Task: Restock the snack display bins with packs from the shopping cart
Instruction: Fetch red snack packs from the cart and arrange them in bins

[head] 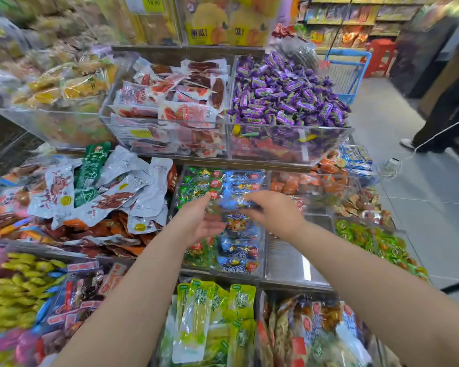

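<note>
Head view, placing step: right hand [273, 213] pinches a blurred blue snack pack [232, 203], left hand [199, 221] open beside it, over the clear bin [264, 245]; next, lay it flat.

candies [284, 91] wrapped in purple with green lettering, red-and-white packs [175, 102], silver pouches [154, 189] printed with red, blue packs [239, 250] lined beside green packs [196, 186], shopping cart [346, 75] coloured blue

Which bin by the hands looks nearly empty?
The bin just right of the blue packs: its floor shows mostly bare, while the rest are full.
</note>
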The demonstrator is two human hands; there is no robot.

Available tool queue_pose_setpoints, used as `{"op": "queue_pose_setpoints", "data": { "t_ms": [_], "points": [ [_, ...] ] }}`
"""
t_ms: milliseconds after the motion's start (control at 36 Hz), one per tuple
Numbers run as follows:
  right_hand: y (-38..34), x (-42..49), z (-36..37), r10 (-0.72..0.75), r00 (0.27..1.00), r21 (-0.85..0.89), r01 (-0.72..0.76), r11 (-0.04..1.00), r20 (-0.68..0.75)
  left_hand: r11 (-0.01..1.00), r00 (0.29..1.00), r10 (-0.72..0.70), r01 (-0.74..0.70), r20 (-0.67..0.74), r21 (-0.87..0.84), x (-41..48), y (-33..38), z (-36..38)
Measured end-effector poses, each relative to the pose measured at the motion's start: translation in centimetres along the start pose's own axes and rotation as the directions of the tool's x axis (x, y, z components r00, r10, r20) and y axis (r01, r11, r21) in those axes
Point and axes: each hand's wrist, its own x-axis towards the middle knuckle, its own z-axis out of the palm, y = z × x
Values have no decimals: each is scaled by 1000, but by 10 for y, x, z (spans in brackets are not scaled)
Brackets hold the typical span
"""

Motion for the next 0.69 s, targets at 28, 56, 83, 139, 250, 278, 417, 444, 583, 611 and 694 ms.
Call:
{"op": "queue_pose_setpoints", "data": {
  "t_ms": [28,56,83,139,250,278,417,444,583,611,694],
  "points": [
    [4,3,-3,147,987,65,-151,986,59,974,992,96,-77,-85,212,3,-4,-3],
    [10,7,-5,272,955,144,-288,947,117,897,958,243,-162,-152,411,6,-9,-8],
    [15,12,-9,365,916,196,-393,898,168,785,899,404,-247,-167,568,8,-15,-13],
    [23,21,-15,415,866,141,-464,875,278,559,795,602,-358,-70,748,10,-27,-23],
    [19,36,-12,367,776,-123,-357,926,514,50,815,554,-238,172,970,18,-49,-29],
    [16,39,-6,360,760,-181,-313,932,541,-33,838,509,-207,195,978,20,-54,-29],
    [0,40,34,403,702,-435,-146,889,588,-186,839,483,-180,250,966,40,-67,-27],
    [-3,37,40,416,731,-483,-135,865,541,-181,842,481,-176,244,967,44,-67,-27],
    [-8,11,71,378,784,-450,-144,882,492,-161,847,473,-187,242,969,62,-67,-26],
    [-6,6,76,359,772,-454,-102,885,525,-163,847,472,-189,245,968,64,-67,-26],
    [3,-3,87,350,762,-522,-19,853,545,-172,843,469,-204,262,964,69,-68,-29]
  ]
}}
